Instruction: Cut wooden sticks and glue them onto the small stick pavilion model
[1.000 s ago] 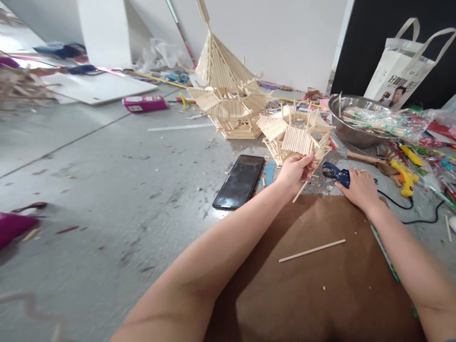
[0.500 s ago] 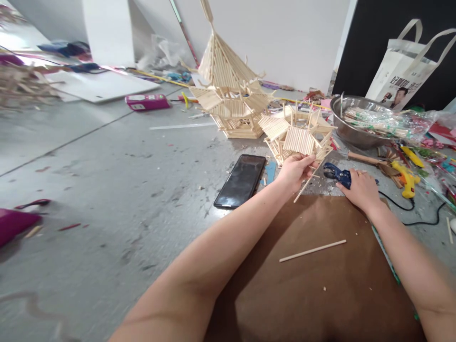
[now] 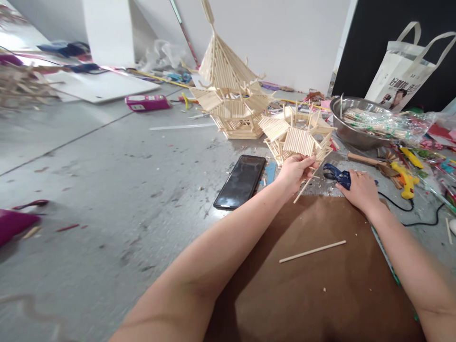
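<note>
My left hand (image 3: 296, 174) pinches a thin wooden stick (image 3: 302, 191), which slants down toward the brown board. Right behind that hand stands a small open-topped pavilion model (image 3: 298, 137) built of wooden sticks; I cannot tell whether the hand touches it. My right hand (image 3: 361, 190) is closed around dark blue cutting pliers (image 3: 338, 175), whose jaws point left toward the stick. Another loose stick (image 3: 312, 251) lies on the brown board (image 3: 320, 294) in front of me. Farther back rises a taller stick pagoda (image 3: 233, 95) with a pointed roof.
A black phone (image 3: 240, 181) lies left of the board. On the right are a metal bowl (image 3: 347, 130) of bagged sticks, a yellow glue gun (image 3: 406, 180) with its cord, and a white tote bag (image 3: 402, 71). A magenta box (image 3: 147, 102) sits on the grey floor farther left.
Almost nothing differs. Both hands keep their places, the left with the stick and the right with the pliers; the view has shifted very slightly.
</note>
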`<action>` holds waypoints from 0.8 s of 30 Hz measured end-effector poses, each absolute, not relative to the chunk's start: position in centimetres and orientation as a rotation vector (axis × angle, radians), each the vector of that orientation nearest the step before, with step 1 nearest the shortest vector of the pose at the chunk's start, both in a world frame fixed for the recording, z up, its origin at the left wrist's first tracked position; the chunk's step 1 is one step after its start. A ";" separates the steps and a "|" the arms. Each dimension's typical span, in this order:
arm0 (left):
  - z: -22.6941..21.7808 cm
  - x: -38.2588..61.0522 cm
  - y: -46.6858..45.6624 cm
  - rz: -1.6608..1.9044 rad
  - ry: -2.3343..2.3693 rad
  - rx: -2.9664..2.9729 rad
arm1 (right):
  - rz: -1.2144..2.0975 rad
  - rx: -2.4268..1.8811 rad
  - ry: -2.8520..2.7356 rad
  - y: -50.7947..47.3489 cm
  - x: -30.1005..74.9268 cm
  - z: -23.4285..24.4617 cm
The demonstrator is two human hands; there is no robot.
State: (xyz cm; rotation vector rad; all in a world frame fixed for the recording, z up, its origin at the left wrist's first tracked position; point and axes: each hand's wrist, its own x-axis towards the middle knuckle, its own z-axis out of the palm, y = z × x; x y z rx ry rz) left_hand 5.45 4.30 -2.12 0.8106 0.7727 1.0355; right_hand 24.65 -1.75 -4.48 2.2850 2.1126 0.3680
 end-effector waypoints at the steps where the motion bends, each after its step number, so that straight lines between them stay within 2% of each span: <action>1: -2.1 5.5 4.3 1.034 0.774 0.810 | 0.368 2.284 2.112 -1.7 24.7 -4.5; 24: -1.2 5.2 4.0 0.979 0.741 0.672 | 0.365 2.283 2.102 -1.8 24.6 -4.4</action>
